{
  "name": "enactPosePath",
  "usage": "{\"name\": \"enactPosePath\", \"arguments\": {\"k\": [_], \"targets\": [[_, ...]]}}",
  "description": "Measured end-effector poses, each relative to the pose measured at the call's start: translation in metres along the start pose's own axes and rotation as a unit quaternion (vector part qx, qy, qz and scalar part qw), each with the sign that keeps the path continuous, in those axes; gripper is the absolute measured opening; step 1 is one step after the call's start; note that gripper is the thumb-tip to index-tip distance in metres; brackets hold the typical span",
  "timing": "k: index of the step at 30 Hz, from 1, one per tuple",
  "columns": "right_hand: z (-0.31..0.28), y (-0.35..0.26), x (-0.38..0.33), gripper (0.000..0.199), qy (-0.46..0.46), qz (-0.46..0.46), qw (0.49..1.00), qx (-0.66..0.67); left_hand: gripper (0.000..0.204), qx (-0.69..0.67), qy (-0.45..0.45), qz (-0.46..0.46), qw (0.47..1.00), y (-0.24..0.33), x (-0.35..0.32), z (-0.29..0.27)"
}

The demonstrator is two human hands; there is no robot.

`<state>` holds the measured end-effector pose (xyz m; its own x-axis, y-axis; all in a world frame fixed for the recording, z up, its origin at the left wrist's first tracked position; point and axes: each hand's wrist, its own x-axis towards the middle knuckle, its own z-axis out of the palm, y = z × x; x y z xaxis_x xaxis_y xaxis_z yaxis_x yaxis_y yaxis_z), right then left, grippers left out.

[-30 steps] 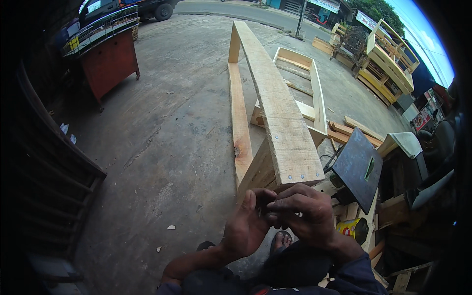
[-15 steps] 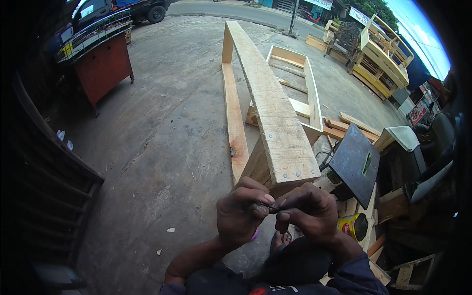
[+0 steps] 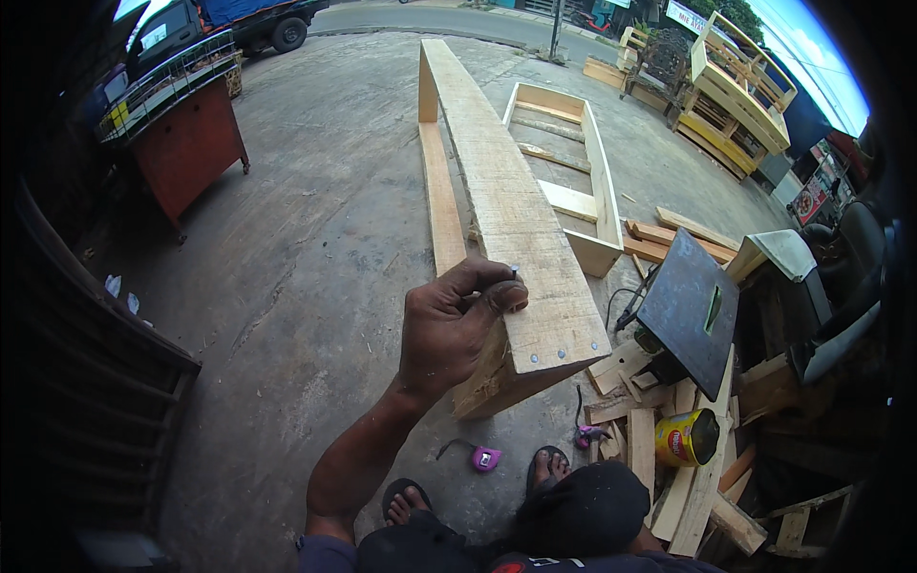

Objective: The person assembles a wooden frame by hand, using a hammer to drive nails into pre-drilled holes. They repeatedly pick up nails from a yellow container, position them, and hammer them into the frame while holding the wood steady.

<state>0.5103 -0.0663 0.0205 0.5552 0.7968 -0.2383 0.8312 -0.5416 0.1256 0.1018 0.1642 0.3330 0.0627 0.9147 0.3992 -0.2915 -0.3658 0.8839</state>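
My left hand (image 3: 444,329) pinches a nail (image 3: 515,271) between thumb and fingertips. It holds the nail upright against the top face of a long, rough plank (image 3: 516,191), close to the plank's left edge. The plank forms the upper side of a box-like wooden frame standing on the ground. Several nail heads (image 3: 564,352) sit flush along its near end. Whether the nail's tip has entered the wood is hidden by my fingers. My right hand is out of the picture.
On the ground lie a pink tape measure (image 3: 486,459) and a second purple object (image 3: 587,436). To the right are a dark slotted metal plate (image 3: 690,313), a yellow can (image 3: 686,437) and wood offcuts (image 3: 642,449). Beyond lies another wooden frame (image 3: 594,172); a red cart (image 3: 191,143) stands left.
My two hands were together handling the nail before the plank's end. My left hand has moved forward and set the nail on the plank; my right hand has left the view.
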Motion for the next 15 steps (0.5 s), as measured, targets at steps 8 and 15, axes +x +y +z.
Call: {"name": "enactPosePath", "arguments": {"k": [8,15], "targets": [[-0.030,0.008,0.003,0.062,-0.091,-0.062,0.984,0.140,0.017,0.122,0.006,0.040,0.992,0.004,-0.001,0.000],[-0.279,-0.048,-0.026,0.052,-0.089,-0.150,0.811,0.559,0.016,0.146,0.005,0.069,0.987,0.007,-0.004,-0.004]]}}
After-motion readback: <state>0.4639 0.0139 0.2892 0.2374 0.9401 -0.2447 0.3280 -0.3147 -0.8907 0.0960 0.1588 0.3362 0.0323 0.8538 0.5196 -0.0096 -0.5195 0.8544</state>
